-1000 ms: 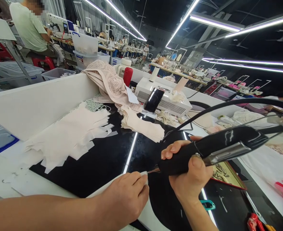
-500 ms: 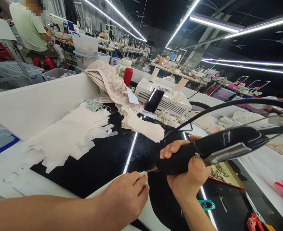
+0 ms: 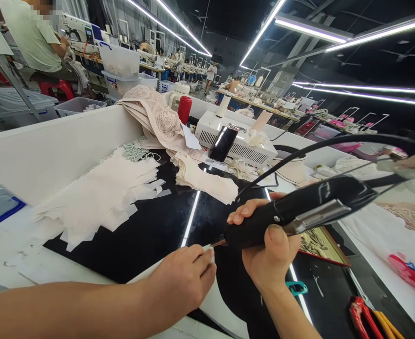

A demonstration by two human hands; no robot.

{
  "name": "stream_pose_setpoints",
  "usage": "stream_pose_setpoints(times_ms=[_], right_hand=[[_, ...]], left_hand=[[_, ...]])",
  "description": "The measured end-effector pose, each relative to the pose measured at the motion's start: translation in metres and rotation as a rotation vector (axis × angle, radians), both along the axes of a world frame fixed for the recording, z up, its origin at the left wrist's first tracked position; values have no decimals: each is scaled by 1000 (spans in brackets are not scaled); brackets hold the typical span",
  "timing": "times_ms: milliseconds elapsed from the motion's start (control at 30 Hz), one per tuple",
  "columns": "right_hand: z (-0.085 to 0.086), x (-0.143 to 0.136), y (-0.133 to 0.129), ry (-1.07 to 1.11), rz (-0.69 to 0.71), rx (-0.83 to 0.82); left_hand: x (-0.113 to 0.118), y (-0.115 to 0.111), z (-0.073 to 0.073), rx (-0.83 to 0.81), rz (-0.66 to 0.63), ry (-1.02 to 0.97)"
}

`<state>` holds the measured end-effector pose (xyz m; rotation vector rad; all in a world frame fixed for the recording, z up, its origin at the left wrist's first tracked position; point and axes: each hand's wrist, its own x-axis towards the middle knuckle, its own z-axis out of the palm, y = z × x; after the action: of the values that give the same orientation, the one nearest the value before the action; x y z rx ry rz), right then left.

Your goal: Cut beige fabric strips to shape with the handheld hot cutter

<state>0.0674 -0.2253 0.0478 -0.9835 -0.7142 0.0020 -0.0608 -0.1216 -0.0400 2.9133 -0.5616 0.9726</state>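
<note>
My right hand (image 3: 271, 263) is wrapped round a black handheld tool (image 3: 250, 230), its thumb by a silver lever and a cable running from the tool. The tool's thin metal tip (image 3: 219, 243) points left and meets, or nearly meets, the edge of a white fabric-like piece (image 3: 210, 248). Pinched at that edge is my left hand (image 3: 182, 282), closed, with its fingers hiding much of the piece. Beyond my hands lie a large stack of pale cut fabric pieces (image 3: 101, 193) and a smaller stack (image 3: 207, 181) on the black tabletop (image 3: 158, 230).
A white vented box (image 3: 235, 141) stands behind a leaning phone (image 3: 223, 143). Lace fabric (image 3: 154, 115) is heaped by the white partition (image 3: 52, 155). At right are a tray of small parts (image 3: 320, 245), a teal tool (image 3: 297, 287) and red-handled scissors (image 3: 361, 313). A person (image 3: 34, 42) sits far left.
The view has shifted slightly. The tool sits a little lower and further left in the picture, its tip still at the white piece's edge. Both hands keep their grip.
</note>
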Motion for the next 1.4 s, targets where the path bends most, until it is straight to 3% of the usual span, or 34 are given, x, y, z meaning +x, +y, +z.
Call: stream_pose_setpoints(times_ms=[133, 333, 533, 767, 1067, 1167, 1400], right_hand=[[12, 3, -21, -89, -83, -96], [16, -5, -49, -35, -104, -51], [9, -13, -58, -16, -115, -19], [-2, -13, -53, -37, -99, 8], [-8, -15, -55, -27, -75, 17], [-9, -15, -56, -25, -46, 26], [-9, -15, -53, -32, -42, 35]], left_hand=[[7, 17, 5, 22, 5, 65], [17, 41, 17, -14, -4, 105], [7, 22, 31, -126, -212, 163], [16, -2, 19, 24, -296, 168], [21, -1, 29, -8, -275, 181], [22, 2, 33, 12, -246, 65], [22, -5, 24, 65, -246, -27]])
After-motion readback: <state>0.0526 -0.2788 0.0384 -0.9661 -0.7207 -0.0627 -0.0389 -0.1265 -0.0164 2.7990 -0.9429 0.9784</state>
